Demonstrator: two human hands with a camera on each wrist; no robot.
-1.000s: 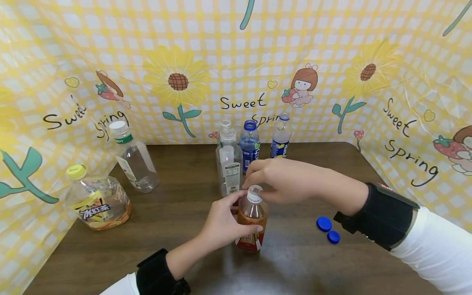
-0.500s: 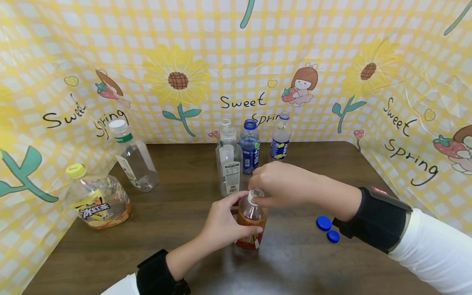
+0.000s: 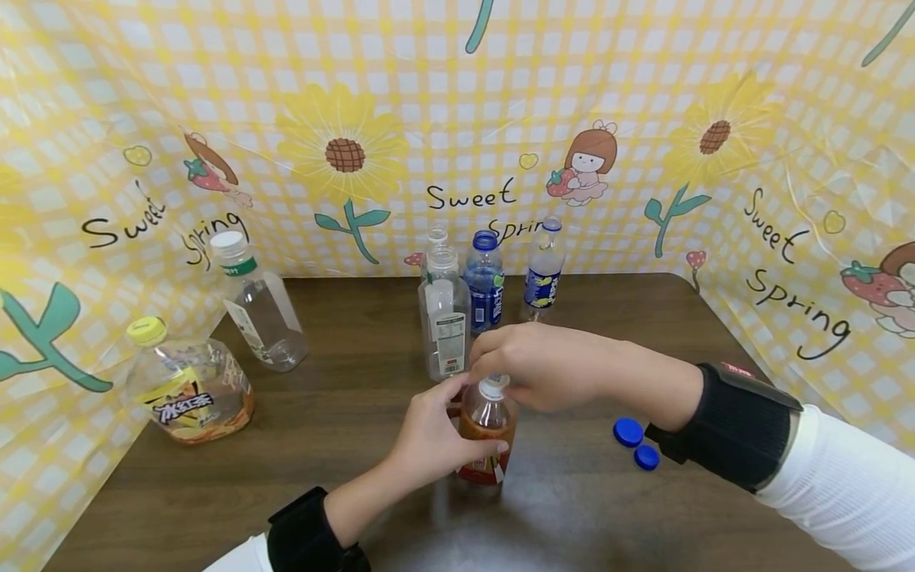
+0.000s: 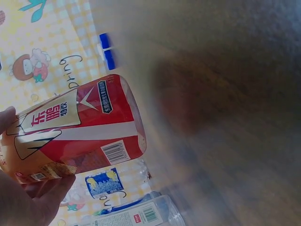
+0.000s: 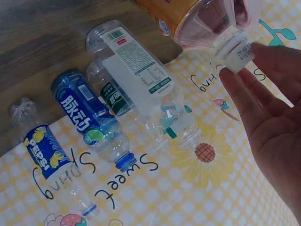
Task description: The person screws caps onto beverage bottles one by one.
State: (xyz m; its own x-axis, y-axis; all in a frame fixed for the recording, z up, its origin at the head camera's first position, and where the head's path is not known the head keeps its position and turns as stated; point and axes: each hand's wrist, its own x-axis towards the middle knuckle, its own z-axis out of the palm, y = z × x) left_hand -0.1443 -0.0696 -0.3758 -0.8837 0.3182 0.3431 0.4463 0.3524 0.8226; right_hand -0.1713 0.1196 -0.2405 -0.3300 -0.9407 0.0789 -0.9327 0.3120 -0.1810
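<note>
In the head view my left hand (image 3: 438, 437) grips a plastic bottle (image 3: 489, 429) with an orange and red label round its body. The left wrist view shows the lower part of this bottle (image 4: 84, 127), fingers wrapped at its upper end. My right hand (image 3: 546, 361) is over the bottle's top, and its thumb and fingers pinch the white cap (image 5: 239, 57), which sits on the neck. Part of the cap (image 3: 493, 387) shows below the right hand in the head view. Whether the bottle's base touches the table cannot be told.
Two blue caps (image 3: 636, 443) lie right of the bottle. Behind stand uncapped clear bottles (image 3: 446, 326), a blue bottle (image 3: 486, 286) and a Pepsi bottle (image 3: 543, 278). At left are a white-capped bottle (image 3: 264, 318) and a yellow-capped bottle (image 3: 193, 389). A checkered cloth (image 3: 400, 63) surrounds the table.
My right hand has turned over the cap, its fingers shifting round it and settling slightly lower. The left hand keeps its hold on the bottle, which has shifted only a little.
</note>
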